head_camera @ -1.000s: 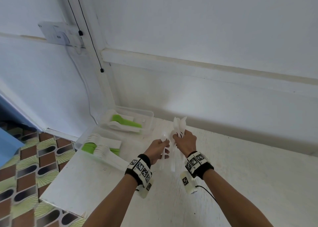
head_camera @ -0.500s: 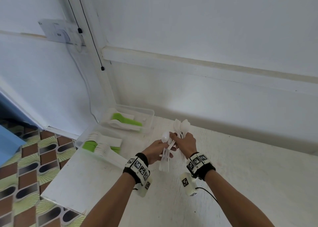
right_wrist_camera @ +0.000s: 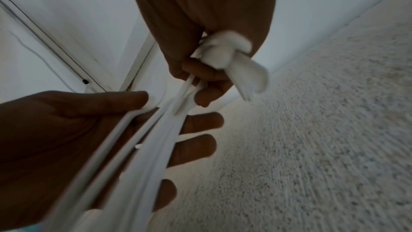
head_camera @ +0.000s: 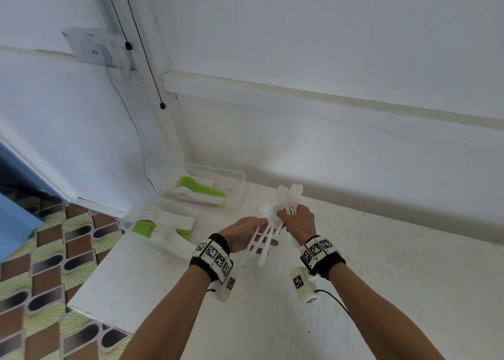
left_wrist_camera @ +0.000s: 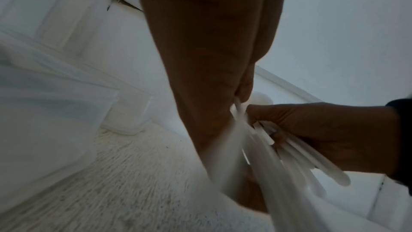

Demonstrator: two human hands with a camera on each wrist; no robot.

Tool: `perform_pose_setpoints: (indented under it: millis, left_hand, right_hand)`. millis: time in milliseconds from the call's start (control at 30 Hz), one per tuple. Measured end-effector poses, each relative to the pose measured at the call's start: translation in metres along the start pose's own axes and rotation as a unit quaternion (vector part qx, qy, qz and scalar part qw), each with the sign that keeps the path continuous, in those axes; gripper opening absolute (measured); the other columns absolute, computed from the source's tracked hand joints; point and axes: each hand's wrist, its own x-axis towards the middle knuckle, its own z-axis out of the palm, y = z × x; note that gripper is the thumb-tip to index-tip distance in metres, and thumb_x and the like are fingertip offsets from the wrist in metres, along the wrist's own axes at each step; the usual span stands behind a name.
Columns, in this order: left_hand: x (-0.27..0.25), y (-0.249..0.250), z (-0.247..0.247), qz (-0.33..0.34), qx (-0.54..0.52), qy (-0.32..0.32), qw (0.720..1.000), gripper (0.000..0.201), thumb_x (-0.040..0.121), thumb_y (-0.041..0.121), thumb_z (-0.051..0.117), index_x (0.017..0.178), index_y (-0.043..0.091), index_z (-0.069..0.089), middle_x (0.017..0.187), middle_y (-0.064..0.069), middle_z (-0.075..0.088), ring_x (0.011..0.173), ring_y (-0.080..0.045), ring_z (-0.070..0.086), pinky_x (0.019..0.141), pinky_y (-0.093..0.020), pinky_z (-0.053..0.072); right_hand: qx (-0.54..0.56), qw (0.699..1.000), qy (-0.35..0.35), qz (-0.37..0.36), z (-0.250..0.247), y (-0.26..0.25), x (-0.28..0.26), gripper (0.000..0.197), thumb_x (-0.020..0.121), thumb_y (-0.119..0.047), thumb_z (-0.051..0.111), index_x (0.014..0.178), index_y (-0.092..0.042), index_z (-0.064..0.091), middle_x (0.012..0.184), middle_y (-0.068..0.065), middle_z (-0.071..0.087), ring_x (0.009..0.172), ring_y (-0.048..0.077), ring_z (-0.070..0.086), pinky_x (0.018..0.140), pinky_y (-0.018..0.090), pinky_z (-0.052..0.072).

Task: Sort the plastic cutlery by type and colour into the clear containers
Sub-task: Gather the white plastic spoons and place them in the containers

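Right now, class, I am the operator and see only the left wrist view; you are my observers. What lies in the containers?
Observer: The near container holds green and white stacks.
Operator: And the far one?
Observer: The far container holds a green piece on white pieces.
Operator: How does my left hand hold the cutlery?
Observer: In the right wrist view, the left hand has its thumb on the cutlery handles, with its fingers straight beneath.

No readable text, labels or numbers anywhere.
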Motion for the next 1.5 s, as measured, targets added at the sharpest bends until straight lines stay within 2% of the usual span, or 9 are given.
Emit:
perform_pose_setpoints:
  millis: [233,333,500,667,833,1000,1100,1233,1500]
  left_hand:
    - [0.001,-0.001,0.0,-0.062,-0.042,-0.059,0.995,0.04,0.107,0.043,0.039,0.119,0.007,0.052,0.098,-0.006,0.064,0.085,-0.024,0.062,0.095,-0.046,0.051]
    - [0.002,0.002,0.0,-0.038,-0.087,-0.084,0.992,0.038,0.108,0.042,0.036,0.115,0.01,0.054,0.089,-0.005,0.056,0.079,-0.021,0.057,0.083,-0.037,0.052]
    - [0.005,-0.002,-0.002,-0.02,-0.115,-0.028,0.993,0.03,0.106,0.039,0.045,0.094,0.013,0.052,0.086,-0.009,0.064,0.071,-0.021,0.06,0.068,-0.031,0.052]
    - [0.012,-0.014,-0.004,-0.02,-0.069,0.097,0.993,0.028,0.105,0.037,0.051,0.098,0.01,0.044,0.093,-0.013,0.069,0.062,-0.023,0.061,0.058,-0.031,0.051]
    - [0.018,-0.02,-0.007,0.034,-0.151,0.168,0.974,0.023,0.106,0.033,0.05,0.103,0.01,0.049,0.059,0.004,0.04,0.045,-0.01,0.03,0.045,-0.024,0.032]
    - [0.017,-0.018,-0.004,0.035,-0.188,0.123,0.974,0.027,0.108,0.033,0.039,0.095,0.011,0.047,0.065,-0.001,0.051,0.058,-0.018,0.045,0.058,-0.03,0.041]
    - [0.018,-0.021,0.002,0.081,-0.172,0.141,0.972,0.028,0.109,0.028,0.04,0.1,0.004,0.052,0.086,-0.013,0.06,0.087,-0.032,0.056,0.083,-0.045,0.046]
    - [0.018,-0.026,0.011,0.109,-0.16,0.139,0.971,0.032,0.11,0.029,0.037,0.117,0.0,0.048,0.087,-0.013,0.056,0.067,-0.023,0.057,0.068,-0.036,0.047]
    - [0.029,-0.037,0.018,0.092,-0.113,0.162,0.976,0.044,0.106,0.035,0.045,0.129,-0.002,0.051,0.12,-0.028,0.064,0.093,-0.035,0.069,0.071,-0.041,0.058]
  right_hand:
    - [0.068,0.993,-0.092,-0.016,0.004,0.001,-0.003,0.017,0.091,-0.025,0.072,0.086,-0.009,0.068,0.072,0.005,0.07,0.055,0.011,0.057,0.052,0.02,0.047]
    - [0.153,0.978,-0.142,-0.002,0.001,-0.005,-0.006,0.02,0.098,-0.02,0.065,0.08,-0.011,0.065,0.062,-0.001,0.061,0.05,0.008,0.049,0.05,0.02,0.04]
    - [0.146,0.972,-0.183,0.004,-0.004,-0.004,0.0,0.018,0.099,-0.023,0.063,0.103,-0.008,0.071,0.081,0.008,0.073,0.071,0.015,0.063,0.055,0.021,0.041]
    - [0.112,0.987,-0.115,0.01,-0.002,0.004,0.003,0.019,0.1,-0.027,0.06,0.109,-0.018,0.074,0.085,-0.002,0.069,0.074,0.015,0.066,0.061,0.023,0.045]
    - [0.089,0.976,-0.2,0.007,0.002,0.003,-0.005,0.028,0.105,-0.028,0.053,0.114,-0.003,0.063,0.077,0.005,0.073,0.06,0.017,0.063,0.051,0.02,0.041]
    - [0.184,0.958,-0.211,0.057,0.012,0.007,-0.014,0.033,0.105,-0.026,0.055,0.116,0.005,0.06,0.087,0.016,0.074,0.061,0.023,0.067,0.046,0.023,0.042]
    - [0.228,0.948,-0.205,0.083,0.016,0.008,-0.019,0.028,0.103,-0.022,0.058,0.106,0.005,0.065,0.083,0.016,0.073,0.063,0.027,0.071,0.044,0.023,0.041]
    - [0.26,0.935,-0.213,0.113,0.016,0.005,-0.023,0.029,0.102,-0.023,0.06,0.1,0.005,0.069,0.08,0.021,0.071,0.061,0.028,0.066,0.049,0.028,0.045]
    - [0.176,0.966,-0.16,0.104,0.027,0.011,-0.027,0.027,0.101,-0.027,0.06,0.105,-0.002,0.069,0.097,0.021,0.072,0.075,0.029,0.069,0.063,0.04,0.061]
